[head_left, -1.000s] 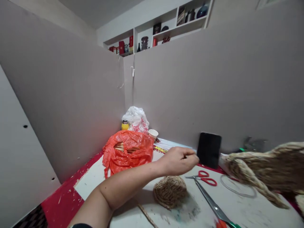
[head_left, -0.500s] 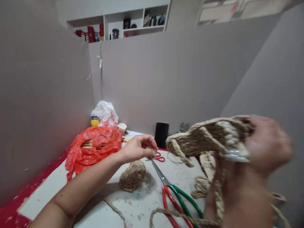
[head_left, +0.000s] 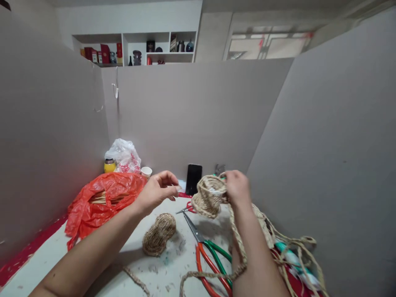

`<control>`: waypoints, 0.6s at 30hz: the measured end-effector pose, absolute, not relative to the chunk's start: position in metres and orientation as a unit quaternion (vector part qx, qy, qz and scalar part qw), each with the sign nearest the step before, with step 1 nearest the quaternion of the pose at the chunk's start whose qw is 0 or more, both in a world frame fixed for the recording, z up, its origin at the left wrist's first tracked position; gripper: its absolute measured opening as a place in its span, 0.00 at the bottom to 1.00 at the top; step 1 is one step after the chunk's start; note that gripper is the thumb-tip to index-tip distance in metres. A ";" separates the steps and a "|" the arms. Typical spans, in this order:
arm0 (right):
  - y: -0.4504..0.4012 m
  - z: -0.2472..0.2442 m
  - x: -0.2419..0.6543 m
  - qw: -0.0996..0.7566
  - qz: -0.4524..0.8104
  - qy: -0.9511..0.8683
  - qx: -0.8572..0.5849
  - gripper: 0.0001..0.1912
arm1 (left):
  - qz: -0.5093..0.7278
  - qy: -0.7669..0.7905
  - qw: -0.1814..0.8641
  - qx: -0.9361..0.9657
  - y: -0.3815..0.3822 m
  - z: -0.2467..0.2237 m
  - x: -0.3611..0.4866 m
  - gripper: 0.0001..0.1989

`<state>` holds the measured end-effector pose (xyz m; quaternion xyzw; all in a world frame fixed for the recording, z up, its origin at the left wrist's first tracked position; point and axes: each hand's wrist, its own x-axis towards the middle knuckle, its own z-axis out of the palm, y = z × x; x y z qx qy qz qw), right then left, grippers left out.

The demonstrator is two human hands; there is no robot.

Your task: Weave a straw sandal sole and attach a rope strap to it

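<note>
My right hand (head_left: 238, 187) is closed on the edge of a woven straw piece (head_left: 208, 194), shaped like a small shoe, holding it up above the table. Whitish material shows in its opening, and a braided straw cord (head_left: 236, 231) hangs from it past my wrist. To the left, my left hand (head_left: 161, 187) is raised with thumb and fingertips pinched together; whatever is between them is too small to make out. Beneath it on the table lies a coiled straw sole (head_left: 159, 235), narrow at its middle. Large scissors (head_left: 202, 243) with red and green handles lie beside the sole.
Small red-handled scissors (head_left: 189, 207) lie behind the large pair. A red plastic bag (head_left: 123, 185) with straw strips sits at left, near a white bag (head_left: 125, 154), a yellow jar (head_left: 109, 166) and a cup (head_left: 146, 171). A black phone (head_left: 194, 177) leans at the back. Cords (head_left: 305, 255) tangle at right.
My right hand has moved the woven straw piece farther from me and leftward, turning its opening into view. The left hand stays pinched in the air. The camera view has shifted too.
</note>
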<state>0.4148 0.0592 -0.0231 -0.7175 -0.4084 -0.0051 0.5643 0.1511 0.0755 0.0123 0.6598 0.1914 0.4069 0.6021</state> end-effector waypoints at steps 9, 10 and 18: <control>0.071 -0.054 0.398 0.312 0.054 -0.441 -0.840 0.13 | 0.397 0.167 0.608 0.667 0.071 0.010 0.151 0.12; 0.067 -0.050 0.401 0.302 0.052 -0.447 -0.841 0.13 | 0.401 0.165 0.607 0.666 0.071 0.010 0.151 0.12; 0.058 -0.068 0.428 0.321 0.087 -0.443 -0.833 0.15 | 0.405 0.153 0.600 0.673 0.067 0.013 0.149 0.13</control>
